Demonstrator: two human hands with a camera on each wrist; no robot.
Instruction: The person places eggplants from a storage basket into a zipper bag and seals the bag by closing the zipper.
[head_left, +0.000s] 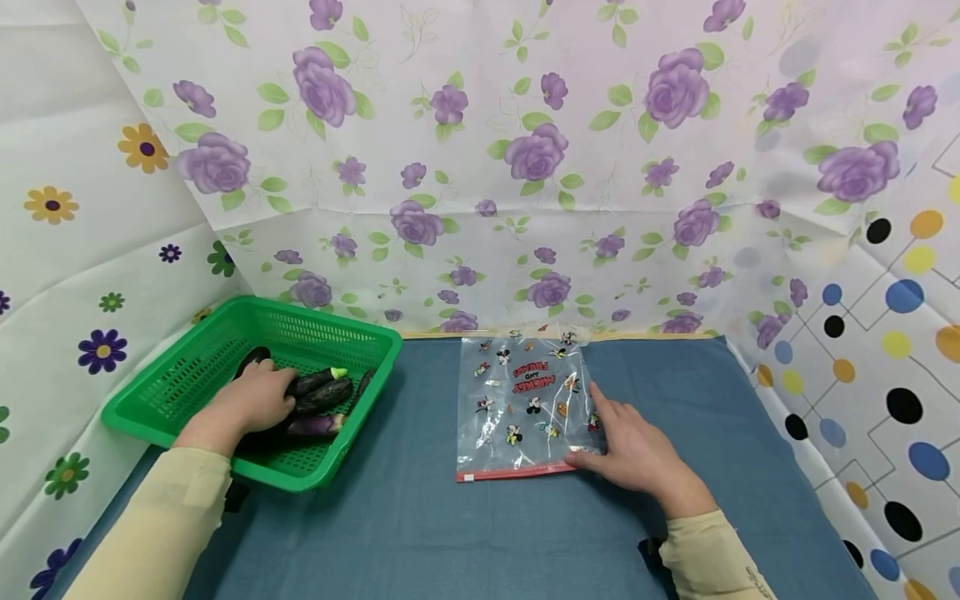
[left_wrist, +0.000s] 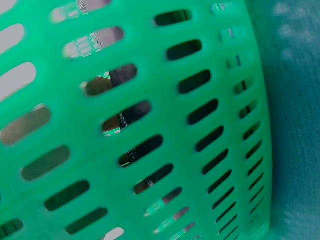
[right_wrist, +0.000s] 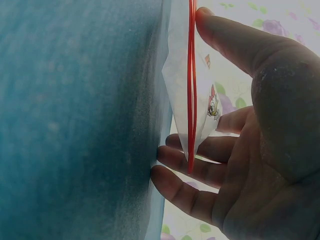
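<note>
Head view: dark eggplants (head_left: pixel 321 396) in the green basket (head_left: pixel 322 321), left hand (head_left: pixel 251 400) down among them.
For a sure lift, curling round one's thick middle seems best; whether the left fingers grip one, I cannot tell. Skins look near-black, one purpler, another green-tipped. Alongside, the right hand (head_left: pixel 637 450) has its fingers apart at the edge of a clear, red-zipped bag (head_left: pixel 525 408) on the worktop (head_left: pixel 420 533).

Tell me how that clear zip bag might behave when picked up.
The clear bag looks thin and see-through, so it would probably flop when lifted. With nothing visible inside, it is likely very light. Its straight red strip may stay somewhat stiffer than the rest.
</note>
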